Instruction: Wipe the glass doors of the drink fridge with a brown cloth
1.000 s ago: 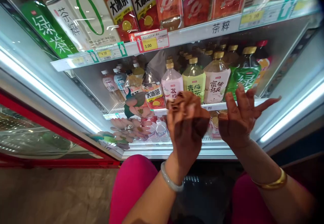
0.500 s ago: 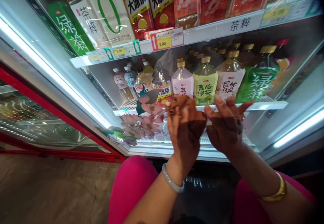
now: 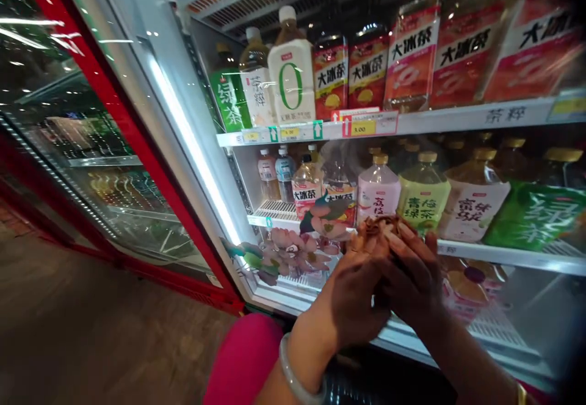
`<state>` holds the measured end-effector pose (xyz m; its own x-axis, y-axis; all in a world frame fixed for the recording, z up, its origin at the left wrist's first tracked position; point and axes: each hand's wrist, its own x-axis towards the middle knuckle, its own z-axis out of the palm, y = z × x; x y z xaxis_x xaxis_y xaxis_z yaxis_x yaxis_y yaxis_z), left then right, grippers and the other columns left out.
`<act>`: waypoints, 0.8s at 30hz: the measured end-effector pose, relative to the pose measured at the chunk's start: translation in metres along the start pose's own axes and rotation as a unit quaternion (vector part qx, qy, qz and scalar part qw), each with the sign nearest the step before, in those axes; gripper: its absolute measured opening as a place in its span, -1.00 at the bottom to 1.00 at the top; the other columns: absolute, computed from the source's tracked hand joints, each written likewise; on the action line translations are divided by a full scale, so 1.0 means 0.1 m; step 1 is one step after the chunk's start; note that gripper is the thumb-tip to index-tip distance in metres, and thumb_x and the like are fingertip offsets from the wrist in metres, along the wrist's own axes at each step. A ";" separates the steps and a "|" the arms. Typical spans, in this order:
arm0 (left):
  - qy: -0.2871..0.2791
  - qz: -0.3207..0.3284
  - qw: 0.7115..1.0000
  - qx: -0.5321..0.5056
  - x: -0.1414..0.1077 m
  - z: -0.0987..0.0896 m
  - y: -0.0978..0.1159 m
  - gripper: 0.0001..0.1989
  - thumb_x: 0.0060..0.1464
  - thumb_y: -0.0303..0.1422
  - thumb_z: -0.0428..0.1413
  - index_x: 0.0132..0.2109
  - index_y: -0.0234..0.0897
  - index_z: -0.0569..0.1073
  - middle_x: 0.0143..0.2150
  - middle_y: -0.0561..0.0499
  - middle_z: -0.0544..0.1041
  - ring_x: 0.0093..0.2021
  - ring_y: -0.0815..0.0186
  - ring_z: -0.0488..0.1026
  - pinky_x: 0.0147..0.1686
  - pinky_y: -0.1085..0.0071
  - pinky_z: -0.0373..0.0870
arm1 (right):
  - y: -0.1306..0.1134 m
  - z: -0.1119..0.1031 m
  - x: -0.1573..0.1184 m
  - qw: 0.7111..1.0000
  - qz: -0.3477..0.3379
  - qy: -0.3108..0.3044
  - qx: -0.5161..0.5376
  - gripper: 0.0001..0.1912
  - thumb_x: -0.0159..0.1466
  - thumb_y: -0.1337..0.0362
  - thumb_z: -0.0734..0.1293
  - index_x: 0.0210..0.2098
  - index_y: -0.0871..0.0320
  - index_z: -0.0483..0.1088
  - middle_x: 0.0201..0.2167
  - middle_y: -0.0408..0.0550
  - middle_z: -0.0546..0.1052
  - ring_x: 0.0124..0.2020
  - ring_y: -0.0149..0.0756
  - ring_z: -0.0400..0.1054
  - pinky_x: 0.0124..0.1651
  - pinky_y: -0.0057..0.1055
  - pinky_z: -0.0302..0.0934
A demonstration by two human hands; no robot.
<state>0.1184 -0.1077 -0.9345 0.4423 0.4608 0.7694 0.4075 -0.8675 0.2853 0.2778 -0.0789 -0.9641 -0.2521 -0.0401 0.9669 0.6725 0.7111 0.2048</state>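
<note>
A crumpled brown cloth-like item (image 3: 387, 225) shows at the fingertips of both hands, in front of the fridge's middle shelf. My left hand (image 3: 357, 289), with a pale bangle at the wrist, is closed round its lower left side. From the right, my right hand (image 3: 414, 271) presses its bent fingers over the same item. The hands touch each other, and their palms are hidden. Just behind them stand a pink-labelled bottle (image 3: 378, 188) and a yellow-green bottle (image 3: 423, 194).
The upper shelf edge (image 3: 434, 121) carries price tags below large tea bottles. Flower stickers (image 3: 293, 249) overlap the view of the lower left shelves. A red door frame (image 3: 132, 149) slants down the left side, above a brown floor (image 3: 114, 332). A pink-clad knee (image 3: 242, 356) is below.
My right hand has come in against my left hand and closed over the brown item. The view has turned left, showing more of the neighbouring fridge and the upper shelf.
</note>
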 end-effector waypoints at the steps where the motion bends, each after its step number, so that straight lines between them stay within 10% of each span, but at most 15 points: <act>1: 0.008 0.005 1.000 -0.028 -0.01 -0.06 0.04 -0.03 0.05 -0.47 0.14 0.58 -0.25 0.03 0.45 -0.25 0.42 0.47 -0.07 0.36 0.41 -0.05 0.43 | -0.01 0.04 -0.02 1.000 -0.002 0.006 -0.025 -0.73 0.42 0.38 0.33 0.09 0.12 0.47 0.39 0.07 0.41 0.53 -0.01 0.13 0.60 0.20 -0.07; 8: 0.227 -0.037 0.967 0.114 0.03 -0.39 0.20 -0.32 0.37 -0.43 -0.03 0.57 -0.15 0.09 0.55 -0.09 0.28 0.60 0.11 0.10 0.58 -0.04 0.07 | -0.09 0.17 0.28 0.994 0.019 -0.007 -0.109 -0.59 0.33 0.46 0.44 0.17 0.15 0.51 0.20 0.06 0.59 0.48 -0.03 0.23 0.60 0.10 -0.02; 15: 0.248 0.070 0.947 0.191 0.66 -0.70 -0.14 -0.31 0.50 -0.04 -0.26 0.62 -0.18 -0.07 0.62 -0.08 0.14 0.65 0.11 -0.09 0.62 0.01 -0.14 | 0.00 0.39 1.22 0.995 0.003 0.094 -0.046 -0.52 0.33 0.48 0.41 0.21 0.11 0.52 0.27 0.07 0.55 0.43 0.01 0.31 0.57 0.08 0.05; 24: 0.215 0.008 0.957 0.195 0.39 -1.02 -0.57 -0.28 0.49 0.00 -0.23 0.63 -0.07 -0.21 0.66 -0.01 -0.03 0.66 0.13 -0.18 0.62 -0.02 -0.27 | 0.10 0.18 0.86 0.994 -0.055 -0.067 -0.073 -0.40 0.36 0.34 0.44 0.36 -0.09 0.39 0.29 -0.05 0.54 0.43 0.02 0.30 0.60 0.18 -0.03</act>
<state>0.0312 -0.0593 -0.8625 0.1150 0.2554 0.9600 0.7077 -0.6993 0.1013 0.2502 -0.0621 -0.8818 -0.4128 -0.0106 0.9107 0.7278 0.5973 0.3369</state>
